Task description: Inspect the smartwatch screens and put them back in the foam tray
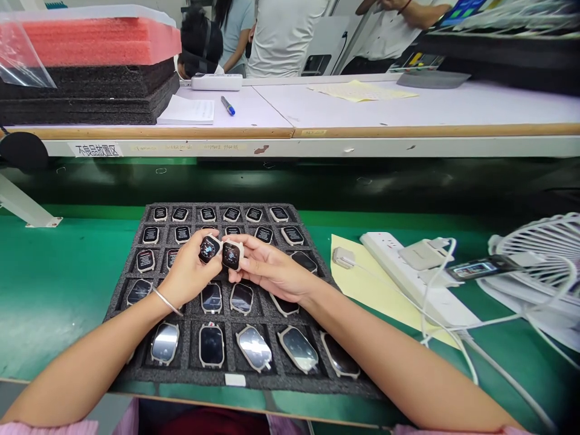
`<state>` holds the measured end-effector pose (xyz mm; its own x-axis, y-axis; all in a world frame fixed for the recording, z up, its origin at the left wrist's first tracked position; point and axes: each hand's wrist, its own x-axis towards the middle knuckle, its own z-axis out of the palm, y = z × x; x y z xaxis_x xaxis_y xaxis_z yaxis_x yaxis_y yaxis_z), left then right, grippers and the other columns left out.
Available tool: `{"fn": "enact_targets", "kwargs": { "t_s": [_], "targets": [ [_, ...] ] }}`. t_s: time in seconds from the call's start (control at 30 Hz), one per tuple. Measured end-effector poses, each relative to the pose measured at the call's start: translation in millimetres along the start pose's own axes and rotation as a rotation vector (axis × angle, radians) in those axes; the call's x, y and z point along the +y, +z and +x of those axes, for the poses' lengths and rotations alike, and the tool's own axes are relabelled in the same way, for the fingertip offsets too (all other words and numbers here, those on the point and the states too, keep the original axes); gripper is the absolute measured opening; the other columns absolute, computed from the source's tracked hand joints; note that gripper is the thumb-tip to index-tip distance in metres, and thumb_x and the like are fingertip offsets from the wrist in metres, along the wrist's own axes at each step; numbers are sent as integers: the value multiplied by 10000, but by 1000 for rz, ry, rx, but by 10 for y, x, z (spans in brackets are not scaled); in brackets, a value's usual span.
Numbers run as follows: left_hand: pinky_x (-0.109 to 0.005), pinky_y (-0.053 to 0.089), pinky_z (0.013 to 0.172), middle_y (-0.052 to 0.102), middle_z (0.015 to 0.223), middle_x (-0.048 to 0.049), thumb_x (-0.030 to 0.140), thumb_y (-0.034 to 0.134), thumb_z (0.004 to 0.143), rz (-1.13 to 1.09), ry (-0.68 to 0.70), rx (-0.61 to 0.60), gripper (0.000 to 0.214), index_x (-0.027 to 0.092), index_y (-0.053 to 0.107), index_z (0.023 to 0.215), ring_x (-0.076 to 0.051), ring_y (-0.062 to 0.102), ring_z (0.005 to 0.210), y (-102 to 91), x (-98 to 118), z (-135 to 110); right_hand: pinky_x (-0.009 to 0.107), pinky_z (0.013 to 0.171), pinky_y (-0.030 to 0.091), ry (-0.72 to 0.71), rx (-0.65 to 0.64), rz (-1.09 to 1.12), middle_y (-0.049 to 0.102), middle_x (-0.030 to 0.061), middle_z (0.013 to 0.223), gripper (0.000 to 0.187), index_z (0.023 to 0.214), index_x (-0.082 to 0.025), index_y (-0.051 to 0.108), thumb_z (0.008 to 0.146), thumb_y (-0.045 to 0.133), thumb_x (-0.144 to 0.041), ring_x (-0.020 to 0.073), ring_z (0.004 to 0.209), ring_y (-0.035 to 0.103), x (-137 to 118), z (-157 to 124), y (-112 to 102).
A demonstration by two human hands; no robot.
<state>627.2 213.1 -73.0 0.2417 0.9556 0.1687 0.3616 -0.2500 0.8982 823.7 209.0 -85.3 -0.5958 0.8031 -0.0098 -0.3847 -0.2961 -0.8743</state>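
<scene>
My left hand [190, 272] is closed on a strapless smartwatch [209, 248] with a lit screen showing a dial. Close beside it, my right hand [269, 266] grips a second strapless smartwatch [232, 255], its screen lit too. Both are held over a dark grey foam tray [190, 376] with square compartments. Watch cases lie in the compartments: the far rows show lit screens with lines of text, as on one watch [180, 215], while nearer ones, like another watch [211, 345], have dark, reflective screens. My hands and forearms hide part of the tray.
A white power strip [421, 278] with chargers and tangled cables lies at the right on yellow paper [344, 284], near a white fan [544, 254]. A raised shelf [272, 115] behind carries foam stacks [90, 72], a notepad and a pen [228, 106]. People stand beyond.
</scene>
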Motion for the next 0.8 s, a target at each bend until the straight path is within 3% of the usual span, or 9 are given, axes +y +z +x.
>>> {"fn": "enact_targets", "kwargs": {
  "t_s": [0.5,0.57,0.63,0.7,0.8],
  "targets": [
    [-352,485,939,665,1139,-89,256,607,791,-36,1,13,346,164,589,1124,-218,614,1063,-4,2,7,267,761,512,-12,15,-14,662,-6,919,474,1230,-227,614,814,828,-302,116,780,670,-8,-4,4],
    [-323,494,895,646,1171,-92,263,648,774,-118,-58,33,380,162,579,1134,-199,614,1036,-6,14,21,276,766,514,2,41,6,680,10,921,486,1264,-222,604,830,808,-292,131,802,676,-11,4,2],
    [-277,502,750,642,1127,-79,285,689,767,-255,-178,32,482,165,546,1211,-151,623,864,-10,35,33,294,761,515,29,84,52,698,33,930,483,1293,-211,588,851,771,-279,155,823,684,-18,22,-2],
    [-236,457,600,644,969,-39,314,692,790,-434,-323,17,576,164,492,1309,-100,579,658,-18,63,43,304,724,512,46,144,98,713,56,970,437,1273,-201,589,864,729,-266,166,793,683,-26,45,-12],
    [-211,424,530,610,753,12,314,645,841,-655,-455,15,574,155,464,1362,-85,562,534,-34,106,57,291,647,487,46,223,125,730,77,1000,339,1182,-194,610,862,703,-258,146,681,638,-35,74,-32]
  ]
}}
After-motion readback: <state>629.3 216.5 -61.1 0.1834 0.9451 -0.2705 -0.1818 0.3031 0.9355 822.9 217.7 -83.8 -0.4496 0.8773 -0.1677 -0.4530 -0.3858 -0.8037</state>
